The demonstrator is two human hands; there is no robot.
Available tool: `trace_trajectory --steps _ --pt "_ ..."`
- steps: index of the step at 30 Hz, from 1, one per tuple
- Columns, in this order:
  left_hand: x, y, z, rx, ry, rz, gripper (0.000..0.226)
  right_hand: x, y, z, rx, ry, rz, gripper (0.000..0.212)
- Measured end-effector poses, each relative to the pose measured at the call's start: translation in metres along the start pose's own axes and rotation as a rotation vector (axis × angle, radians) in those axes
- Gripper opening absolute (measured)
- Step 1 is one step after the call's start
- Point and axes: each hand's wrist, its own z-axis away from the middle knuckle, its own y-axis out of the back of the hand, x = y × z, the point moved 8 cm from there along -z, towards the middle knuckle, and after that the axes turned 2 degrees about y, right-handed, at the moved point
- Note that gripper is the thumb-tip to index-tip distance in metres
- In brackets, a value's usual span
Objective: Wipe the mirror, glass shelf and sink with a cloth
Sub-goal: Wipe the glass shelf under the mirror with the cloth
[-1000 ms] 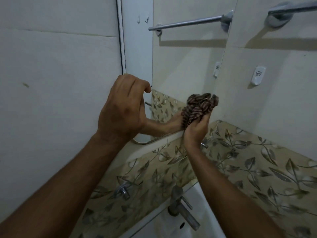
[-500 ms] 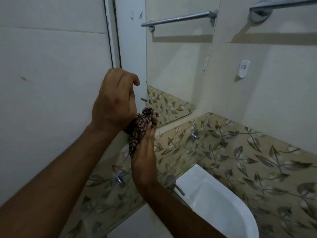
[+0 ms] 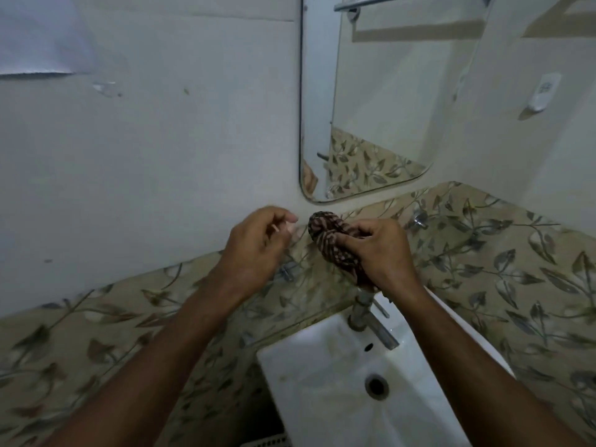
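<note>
Head view: looking down at a wall-hung sink [image 3: 322, 375] with both forearms reaching over it toward the wall.
Right hand [image 3: 383, 250]: fingers and thumb curled round a bunched, dark patterned cloth [image 3: 329, 240], holding it just under the mirror [image 3: 380, 101] and above the tap [image 3: 371, 321].
Left hand [image 3: 254, 250]: fingers loosely curled, fingertips drawn near the thumb; something small and pale shows between them, too small to name. It does not touch the cloth.
Cloth position: wadded in the right palm, one rounded end sticking out toward the left hand, near the leaf-patterned tile band [image 3: 483, 259]. Whether it presses the wall or a shelf edge, I cannot tell.
Glass shelf: not clearly made out; two metal fittings on the tiles, one at [image 3: 419, 219], may be its brackets.
How the cloth handles: judged light, soft and limp, so it will fold to whatever shape it is squeezed into; probably easy to keep hold of when gripped as a wad.
Where to hold: around the middle of the bundle, leaving a padded face free to meet the surface.
Fragile parts: the mirror and any glass want even, moderate pressure.
</note>
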Motion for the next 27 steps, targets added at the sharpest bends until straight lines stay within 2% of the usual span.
trace_trajectory --steps 2,4,7,9,11,14,17,18,21,23,25,27 --pt "-0.026 -0.003 0.03 -0.047 0.202 0.088 0.028 -0.004 -0.018 0.008 -0.048 -0.028 -0.096 0.023" --pt "-0.038 -0.011 0.051 -0.089 0.361 0.278 0.047 -0.013 -0.035 0.013 -0.099 -0.014 -0.17 0.028" --pt "-0.044 -0.024 0.07 -0.139 0.499 0.525 0.061 -0.03 -0.054 0.017 -0.133 0.028 -0.23 0.034" --pt "-0.05 -0.026 0.076 -0.165 0.509 0.476 0.065 -0.039 -0.06 0.014 -0.125 0.031 -0.266 0.039" --pt "-0.06 -0.022 0.079 -0.151 0.488 0.368 0.057 -0.047 -0.066 0.006 -0.146 0.033 -0.251 0.039" --pt "-0.077 -0.006 0.083 0.011 0.473 0.224 0.039 -0.056 -0.083 0.001 -0.238 0.05 -0.16 0.033" --pt "-0.088 0.004 0.088 0.135 0.457 0.19 0.038 -0.047 -0.103 0.011 -0.322 -0.048 -0.256 0.027" --pt "-0.09 0.007 0.091 0.163 0.447 0.181 0.04 -0.043 -0.106 0.016 -0.314 -0.033 -0.201 0.027" --pt "-0.096 0.011 0.1 0.163 0.436 0.126 0.043 -0.032 -0.099 0.027 -0.103 0.145 0.297 0.021" --pt "-0.096 0.017 0.109 0.174 0.412 0.107 0.035 -0.035 -0.097 0.04 0.017 0.248 0.326 0.029" --pt "-0.097 0.024 0.115 0.195 0.402 0.15 0.033 -0.034 -0.12 0.055 -0.105 0.264 0.268 0.035" --pt "-0.1 0.03 0.12 0.215 0.437 0.192 0.035 -0.024 -0.16 0.078 -0.328 0.238 0.442 0.067"
